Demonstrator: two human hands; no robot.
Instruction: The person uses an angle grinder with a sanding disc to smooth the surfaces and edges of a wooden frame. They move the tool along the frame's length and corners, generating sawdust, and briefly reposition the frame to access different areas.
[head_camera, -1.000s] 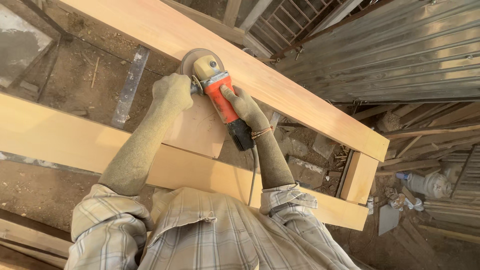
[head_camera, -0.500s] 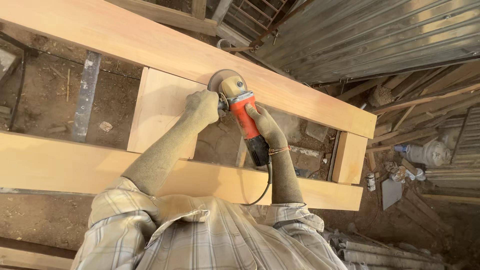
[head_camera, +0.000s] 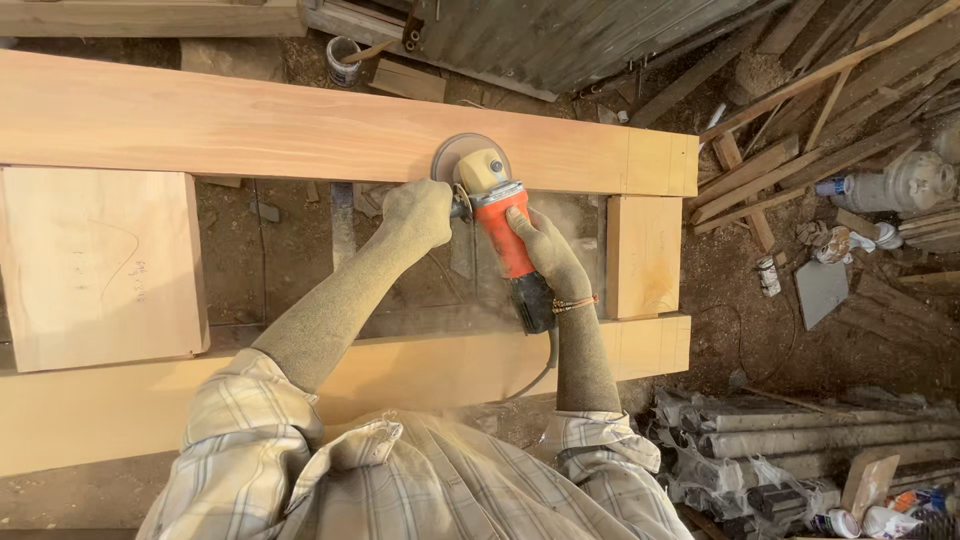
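While both my grips clench the angle grinder (head_camera: 495, 225), sanding goes on.
Its disc sits on the long plank's (head_camera: 250, 125) near edge; left hand (head_camera: 420, 212) grasps the side handle, right hand (head_camera: 540, 250) the body; smoothing looks unfinished.

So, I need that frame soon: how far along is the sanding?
The frame is already joined. In hand: left hand and right hand press the orange grinder on the far rail's inner edge. How much surface is left can't be told.
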